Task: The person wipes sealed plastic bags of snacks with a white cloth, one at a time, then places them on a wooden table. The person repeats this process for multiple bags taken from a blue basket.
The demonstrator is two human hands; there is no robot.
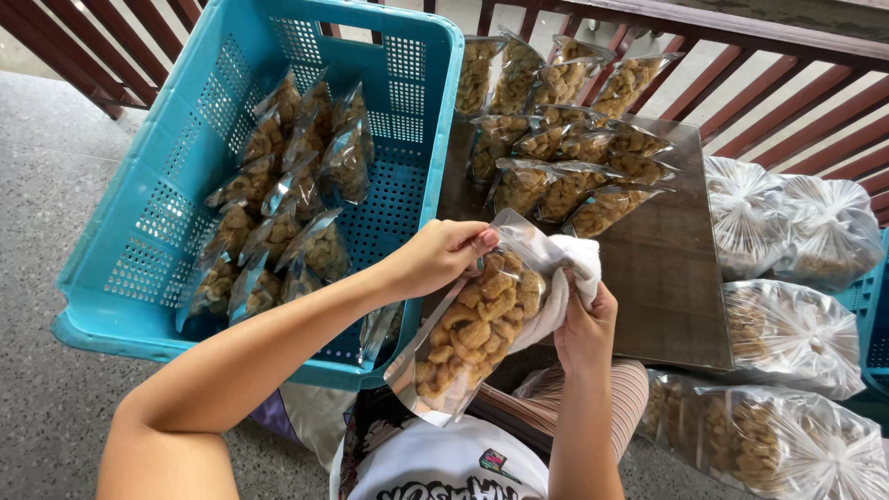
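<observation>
Your left hand (443, 255) pinches the upper edge of a clear plastic pouch filled with golden-brown fried snack pieces (472, 329), its fingers clenched on the film. Your right hand (583, 329) grasps the same pouch from the far side, with a white cloth (572, 268) bunched between its fingers and the plastic; how much of the cloth lies behind the pouch you cannot make out from here. The pouch is tilted, held in the air just in front of the near edge of the dark brown wooden desk (671, 278).

On the desk's far half lies a pile of similar filled clear pouches (565, 139), overlapping one another. Left of the desk, touching its side, stands a turquoise perforated plastic crate (148, 250), and more filled pouches (278, 204) are stacked in rows inside it. Right of the desk sit large tied transparent bags of the same snack (787, 278), close together. Beyond the desk runs a reddish-brown railing (796, 83).
</observation>
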